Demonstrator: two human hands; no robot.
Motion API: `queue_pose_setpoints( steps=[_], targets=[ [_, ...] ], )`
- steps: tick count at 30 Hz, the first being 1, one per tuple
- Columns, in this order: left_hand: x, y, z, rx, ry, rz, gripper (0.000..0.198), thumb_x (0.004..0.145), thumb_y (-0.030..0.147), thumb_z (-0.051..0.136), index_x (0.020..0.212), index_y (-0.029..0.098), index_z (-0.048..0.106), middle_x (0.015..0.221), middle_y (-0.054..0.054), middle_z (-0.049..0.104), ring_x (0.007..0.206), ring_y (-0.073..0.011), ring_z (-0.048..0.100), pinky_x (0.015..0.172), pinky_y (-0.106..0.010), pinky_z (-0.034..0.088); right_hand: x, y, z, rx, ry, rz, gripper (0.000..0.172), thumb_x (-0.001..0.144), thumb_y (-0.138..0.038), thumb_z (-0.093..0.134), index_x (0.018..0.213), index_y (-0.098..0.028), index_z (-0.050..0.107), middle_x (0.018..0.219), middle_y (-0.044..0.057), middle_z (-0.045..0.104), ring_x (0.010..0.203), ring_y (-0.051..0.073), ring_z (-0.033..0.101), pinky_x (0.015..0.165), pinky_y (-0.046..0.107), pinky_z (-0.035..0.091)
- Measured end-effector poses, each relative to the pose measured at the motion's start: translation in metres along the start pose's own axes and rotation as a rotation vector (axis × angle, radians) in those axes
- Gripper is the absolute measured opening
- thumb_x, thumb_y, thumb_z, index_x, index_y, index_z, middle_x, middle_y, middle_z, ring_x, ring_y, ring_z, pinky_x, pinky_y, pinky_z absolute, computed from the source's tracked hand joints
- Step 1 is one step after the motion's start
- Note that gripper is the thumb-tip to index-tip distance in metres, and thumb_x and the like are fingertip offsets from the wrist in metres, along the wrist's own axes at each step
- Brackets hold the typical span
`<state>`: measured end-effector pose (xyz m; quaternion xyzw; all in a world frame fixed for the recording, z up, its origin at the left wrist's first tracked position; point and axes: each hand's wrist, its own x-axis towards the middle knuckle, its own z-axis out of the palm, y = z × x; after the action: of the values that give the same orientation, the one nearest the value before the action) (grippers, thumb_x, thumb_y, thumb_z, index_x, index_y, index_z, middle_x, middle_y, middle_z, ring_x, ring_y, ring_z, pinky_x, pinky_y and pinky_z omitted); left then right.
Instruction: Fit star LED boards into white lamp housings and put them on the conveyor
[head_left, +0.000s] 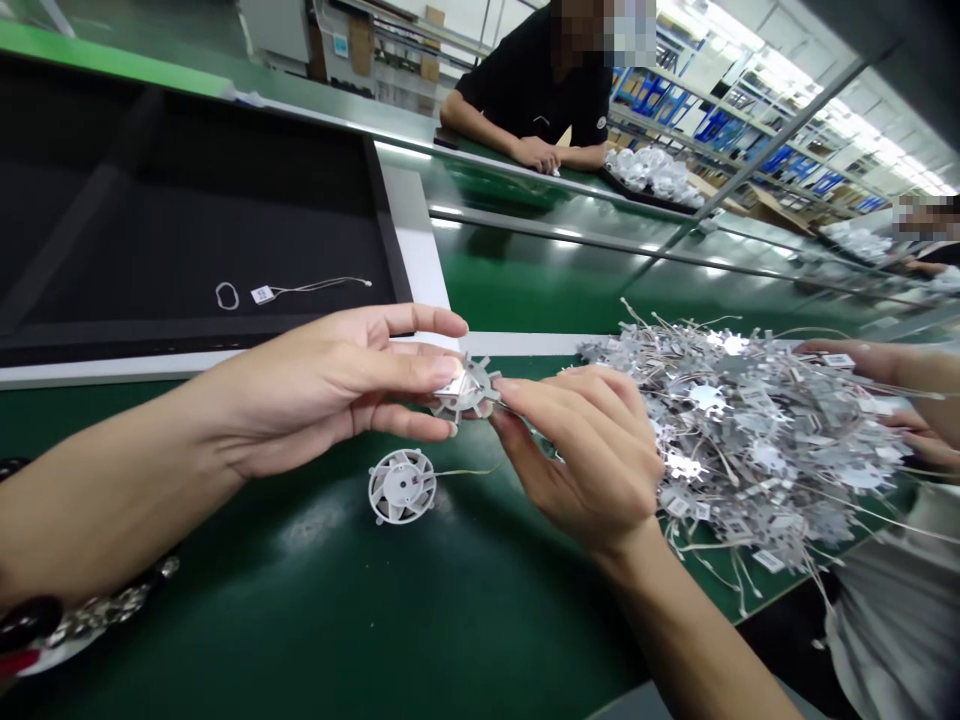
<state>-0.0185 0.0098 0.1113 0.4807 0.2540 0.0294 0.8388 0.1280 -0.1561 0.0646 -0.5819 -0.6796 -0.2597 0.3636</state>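
Note:
Between my two hands is a small silvery metal plate (478,388) with short prongs around its rim. My left hand (360,375) comes from the left and pinches it, thumb on top and fingers beneath. From the right, my right hand (589,440) grips the plate's opposite edge between thumb and forefinger. Just below, a round white fan (403,486) with a thin cable lies flat on the green tabletop (300,620). A big heap of similar pronged plates with wires (757,440) stands right of my right hand.
A black tray (180,200) with a pale frame holds a small labelled part with wires (262,294) and a whitish loop (226,296). Another person's hand (870,362) touches the heap's right side. Across the bench a person (525,110) leans near white parts (652,172).

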Motion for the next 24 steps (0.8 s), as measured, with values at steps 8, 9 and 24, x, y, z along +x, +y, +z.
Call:
queue_pose_setpoints(
  steps=[8,9,24],
  targets=[
    [-0.001,-0.001,0.000,-0.012,-0.058,-0.029,0.024,0.089,0.006,0.072,0.108,0.021,0.070,0.081,0.002,0.078,0.070,-0.0111,0.075,0.064,-0.017,0.067,0.001,-0.002,0.001,0.007,-0.002,0.034,0.022,0.090,-0.006,0.068,0.100,-0.026,0.071,0.082,-0.001,0.081,0.063,0.018,0.068,0.069,0.037,0.048],
    [-0.001,0.000,0.000,-0.008,-0.070,-0.025,0.023,0.089,0.006,0.073,0.107,0.021,0.071,0.080,0.002,0.077,0.070,-0.0110,0.075,0.064,-0.017,0.067,0.002,-0.003,0.000,0.042,-0.011,0.064,0.021,0.091,-0.006,0.067,0.099,-0.025,0.070,0.080,0.000,0.080,0.064,0.018,0.067,0.067,0.036,0.048],
    [0.003,-0.008,0.001,0.193,-0.153,0.121,0.023,0.083,0.012,0.080,0.103,0.019,0.070,0.090,0.001,0.077,0.075,-0.0120,0.075,0.064,-0.018,0.067,0.009,-0.006,-0.001,1.312,-0.409,1.020,0.032,0.098,-0.038,0.060,0.072,-0.020,0.055,0.058,-0.007,0.045,0.052,0.009,0.038,0.054,0.023,0.037]
  ],
)
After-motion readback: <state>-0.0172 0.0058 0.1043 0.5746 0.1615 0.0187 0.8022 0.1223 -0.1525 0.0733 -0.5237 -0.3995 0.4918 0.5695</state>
